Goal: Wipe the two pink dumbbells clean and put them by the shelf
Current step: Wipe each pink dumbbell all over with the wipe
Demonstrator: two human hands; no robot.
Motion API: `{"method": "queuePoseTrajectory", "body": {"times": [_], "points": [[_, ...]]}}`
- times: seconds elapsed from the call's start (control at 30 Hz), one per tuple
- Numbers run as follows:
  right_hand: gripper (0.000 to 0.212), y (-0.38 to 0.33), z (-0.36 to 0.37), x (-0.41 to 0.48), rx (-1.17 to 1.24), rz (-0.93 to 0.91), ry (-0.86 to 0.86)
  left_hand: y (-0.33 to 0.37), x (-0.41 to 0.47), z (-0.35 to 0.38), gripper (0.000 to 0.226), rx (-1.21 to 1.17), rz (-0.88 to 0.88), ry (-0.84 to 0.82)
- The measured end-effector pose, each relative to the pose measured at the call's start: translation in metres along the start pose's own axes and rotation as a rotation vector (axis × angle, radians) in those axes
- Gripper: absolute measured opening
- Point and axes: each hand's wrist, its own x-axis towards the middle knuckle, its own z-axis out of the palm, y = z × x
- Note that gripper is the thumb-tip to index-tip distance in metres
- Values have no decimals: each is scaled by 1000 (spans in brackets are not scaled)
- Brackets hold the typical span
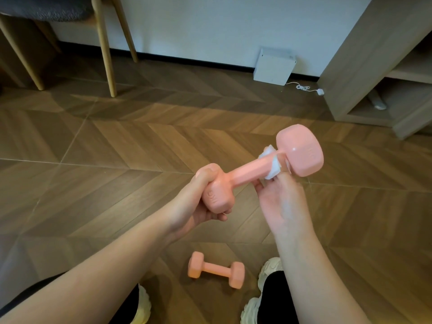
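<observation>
The left hand grips the near head of the dumbbell. The handle runs away and rightward to the right hand, whose fingers pinch a white wipe round it beside the far head. The second dumbbell lies on the floor below both hands.

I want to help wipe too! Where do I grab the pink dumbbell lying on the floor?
Grab the floor dumbbell by its thin middle bar, reaching down from above. It lies flat, and its two fat ends seem to lift the bar off the floor, so your fingers can probably curl under it.
</observation>
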Motion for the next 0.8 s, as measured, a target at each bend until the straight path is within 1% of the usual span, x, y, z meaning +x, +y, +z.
{"method": "queuePoseTrajectory", "body": {"times": [0.1,0.17,0.2,0.27,0.33,0.43,0.5,0.53,0.57,0.6,0.63,0.67,0.73,0.77,0.8], "points": [[51,-1,0,-1,85,60,2,-3,0,2,69,17,6,3],[60,-3,0,-2,133,80,5,-3,2,3,72,50,61,34],[62,-4,0,-3,147,83,8,-4,4,2,71,95,117,58],[60,-5,-3,-2,167,92,16,-4,9,-1,69,294,284,85],[58,-6,-5,-1,191,106,34,-3,9,-5,77,512,430,128],[57,-8,-8,-2,205,105,23,-4,8,-9,85,804,712,129],[47,-10,-8,-2,223,103,25,-6,7,-10,85,905,832,132],[42,-10,-8,-3,226,100,30,-6,7,-10,86,902,833,125],[39,-11,-8,-3,218,91,40,-8,7,-10,88,874,795,107],[36,-10,-8,-2,206,82,53,-9,7,-9,91,829,718,88],[35,-11,-8,-2,200,73,61,-10,6,-7,92,755,603,73],[37,-11,-8,-2,205,67,64,-10,5,-5,92,646,458,62],[42,-11,-8,-2,228,62,58,-9,6,-2,91,318,143,41],[44,-11,-8,-3,228,61,54,-8,7,-2,89,167,10,4],[46,-12,-8,-3,218,60,52,-6,7,-2,82,82,-79,-45]]}}
